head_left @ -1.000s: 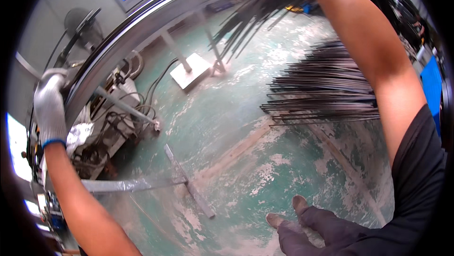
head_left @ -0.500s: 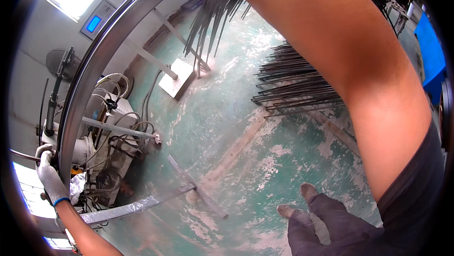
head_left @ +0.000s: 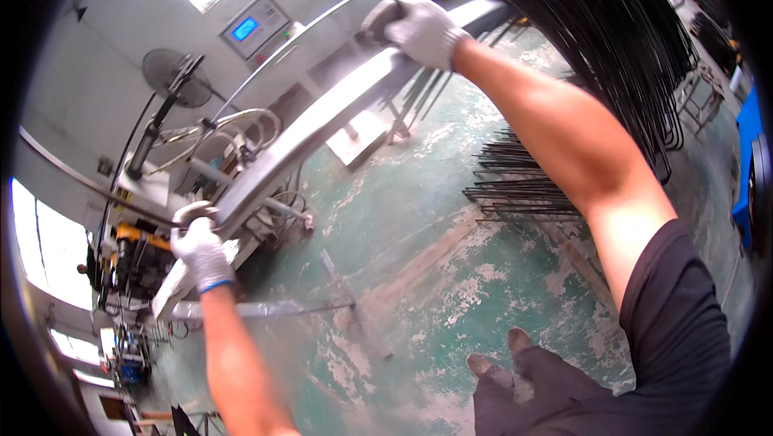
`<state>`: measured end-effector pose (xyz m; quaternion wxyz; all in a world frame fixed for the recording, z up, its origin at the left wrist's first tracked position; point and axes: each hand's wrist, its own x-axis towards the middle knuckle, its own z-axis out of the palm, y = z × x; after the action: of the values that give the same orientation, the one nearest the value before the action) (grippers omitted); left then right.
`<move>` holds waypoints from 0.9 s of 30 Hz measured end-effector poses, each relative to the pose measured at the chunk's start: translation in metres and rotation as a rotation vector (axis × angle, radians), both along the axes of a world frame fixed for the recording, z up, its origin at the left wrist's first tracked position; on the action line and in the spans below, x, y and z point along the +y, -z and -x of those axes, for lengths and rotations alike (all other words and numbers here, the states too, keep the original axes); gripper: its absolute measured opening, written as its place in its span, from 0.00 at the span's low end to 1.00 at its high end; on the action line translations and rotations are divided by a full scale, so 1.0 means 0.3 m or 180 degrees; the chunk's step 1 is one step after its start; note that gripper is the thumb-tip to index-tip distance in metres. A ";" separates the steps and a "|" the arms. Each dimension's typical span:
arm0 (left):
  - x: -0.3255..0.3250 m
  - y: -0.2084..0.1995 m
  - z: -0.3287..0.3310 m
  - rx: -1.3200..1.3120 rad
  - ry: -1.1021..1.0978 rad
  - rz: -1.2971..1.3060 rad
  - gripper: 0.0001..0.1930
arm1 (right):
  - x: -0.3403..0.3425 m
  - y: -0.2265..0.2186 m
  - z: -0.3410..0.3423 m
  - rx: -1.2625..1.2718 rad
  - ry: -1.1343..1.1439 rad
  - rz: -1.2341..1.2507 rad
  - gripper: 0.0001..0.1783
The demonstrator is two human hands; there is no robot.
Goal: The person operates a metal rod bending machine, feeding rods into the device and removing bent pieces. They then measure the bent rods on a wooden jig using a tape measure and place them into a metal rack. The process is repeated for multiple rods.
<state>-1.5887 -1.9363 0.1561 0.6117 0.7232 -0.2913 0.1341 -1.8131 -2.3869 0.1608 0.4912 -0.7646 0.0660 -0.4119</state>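
Note:
My left hand, in a whitish knit glove with a blue cuff, is closed around a thin dark metal rod that runs off to the far left. Beyond the long shiny metal beam, my right hand, gloved too, is wrapped around a thin bent rod. That rod's pale length slants down to the left behind the beam. Whether both hands hold one and the same rod, I cannot tell. Motion blurs both gloves slightly.
Many black bent rods hang at the beam's right end. More rods are stacked low beside my right arm. A machine with hoses, a fan and a control panel are at the left. Metal strips cross the worn green floor.
My view has turned, so the beam appears straighter and lower. The right hand, earlier at the top edge, is now fully in sight. The left hand appears farther right.

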 end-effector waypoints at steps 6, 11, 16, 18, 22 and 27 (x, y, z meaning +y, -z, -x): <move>0.242 -0.049 0.465 0.0439 0.0254 -0.0181 0.14 | 0.274 0.008 0.282 -0.0117 -0.0415 -0.1392 0.15; 0.661 0.102 0.752 0.1133 -0.0278 -0.0256 0.16 | 0.629 0.034 0.359 -0.0391 -0.0293 -0.1876 0.20; 0.991 0.090 0.961 0.2512 -0.0642 0.0622 0.10 | 0.934 0.146 0.386 -0.0010 -0.0382 -0.1869 0.28; 1.121 0.073 0.993 0.2439 -0.0774 0.0742 0.09 | 1.083 0.192 0.372 0.0157 -0.0483 -0.1773 0.28; 1.419 0.085 1.024 0.2069 -0.1272 0.1006 0.10 | 1.432 0.335 0.288 0.0422 -0.0679 -0.1724 0.27; 1.804 0.095 1.022 0.1907 -0.1848 0.1142 0.11 | 1.828 0.506 0.193 0.0482 -0.0903 -0.1317 0.29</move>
<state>-1.8954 -1.3950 0.1275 0.7217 0.6644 0.1413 0.1333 -1.8709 -1.8385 0.0091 0.6837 -0.6782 0.0775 -0.2581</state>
